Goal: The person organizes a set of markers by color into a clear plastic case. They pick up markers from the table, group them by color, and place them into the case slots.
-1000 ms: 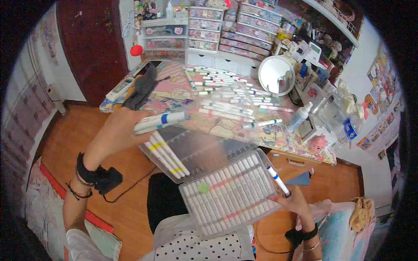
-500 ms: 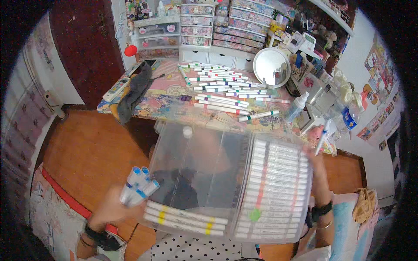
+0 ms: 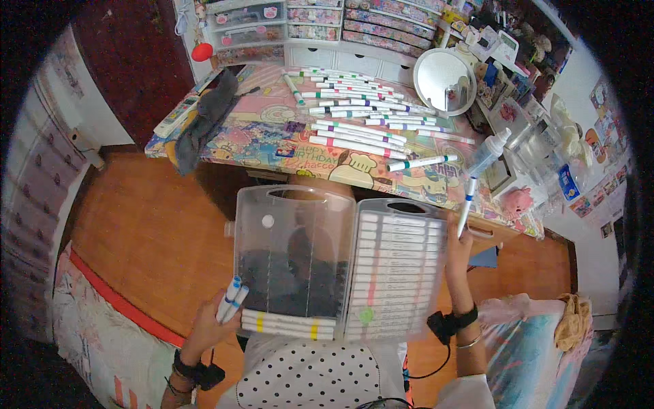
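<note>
1. Evidently, the left hand (image 3: 212, 320) is closed around several blue-ended markers (image 3: 234, 304); the right hand (image 3: 459, 249) pinches one slim marker (image 3: 468, 206) pointing forward.
2. Between both hands spreads the open case (image 3: 289, 228), smooth clear plastic; its packed pens (image 3: 398, 273) lie crosswise, nearer the right hand.
3. Beyond, loose markers (image 3: 360, 138) litter the patterned desk (image 3: 269, 140).

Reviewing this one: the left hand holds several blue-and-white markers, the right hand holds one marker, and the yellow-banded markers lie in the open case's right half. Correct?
Not quite: the head view shows the yellow-banded markers in the open case's left half. The rest stands.
</note>
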`<state>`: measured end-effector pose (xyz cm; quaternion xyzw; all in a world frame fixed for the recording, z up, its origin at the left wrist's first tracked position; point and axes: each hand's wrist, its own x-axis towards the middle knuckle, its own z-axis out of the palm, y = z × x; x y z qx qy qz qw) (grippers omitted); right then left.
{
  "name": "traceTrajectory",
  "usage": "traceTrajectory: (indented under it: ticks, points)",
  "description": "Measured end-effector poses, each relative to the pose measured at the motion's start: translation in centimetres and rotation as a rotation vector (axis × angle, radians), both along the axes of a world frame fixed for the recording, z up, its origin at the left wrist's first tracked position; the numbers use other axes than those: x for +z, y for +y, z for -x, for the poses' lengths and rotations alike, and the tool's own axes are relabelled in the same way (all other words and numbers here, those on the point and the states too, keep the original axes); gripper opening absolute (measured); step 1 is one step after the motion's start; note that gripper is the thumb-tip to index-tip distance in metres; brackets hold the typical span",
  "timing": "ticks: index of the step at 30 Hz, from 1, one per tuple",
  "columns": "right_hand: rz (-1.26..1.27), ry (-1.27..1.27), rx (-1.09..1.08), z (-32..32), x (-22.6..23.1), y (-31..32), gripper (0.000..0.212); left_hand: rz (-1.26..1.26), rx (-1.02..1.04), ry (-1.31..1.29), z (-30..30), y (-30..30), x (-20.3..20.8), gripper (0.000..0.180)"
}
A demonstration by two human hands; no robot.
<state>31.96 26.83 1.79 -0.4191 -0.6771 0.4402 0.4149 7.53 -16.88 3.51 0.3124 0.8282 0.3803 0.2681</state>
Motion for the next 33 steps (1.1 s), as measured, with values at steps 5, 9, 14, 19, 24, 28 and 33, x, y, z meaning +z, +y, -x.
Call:
traceTrajectory:
  ticks: [5,9,14,19,24,28,33]
  points:
    - [0.060,0.139,-0.004,-3.1,-3.1,-2.0,0.033,-0.063,0.171,-0.237,-2.2,-1.4,-2.6,0.030]
    - [0.195,-0.011,-0.008,-4.5,-4.7,-5.7,0.029,-0.121,0.241,-0.328,-2.5,-0.9,-3.3,0.034]
    - [0.447,0.043,0.006,-6.0,-5.2,-6.3,0.029,-0.035,0.190,-0.266,-2.4,-0.4,-2.3,0.031]
    - [0.265,-0.032,-0.221,-5.2,-6.4,-4.9,0.030,-0.105,0.037,-0.105,-2.3,-0.3,-3.0,0.030]
    - [0.178,0.054,-0.124,-1.9,-2.2,-6.6,0.032,-0.177,0.076,-0.163,-1.8,-1.4,-3.3,0.028]
    - [-0.411,-0.111,0.251,-1.9,2.3,-13.4,0.035,0.024,0.265,-0.401,-2.8,-2.0,-2.6,0.029]
    - [-0.554,-0.516,0.908,-1.9,2.3,-20.1,0.028,-0.200,0.341,-0.424,-4.8,-0.7,-3.0,0.028]
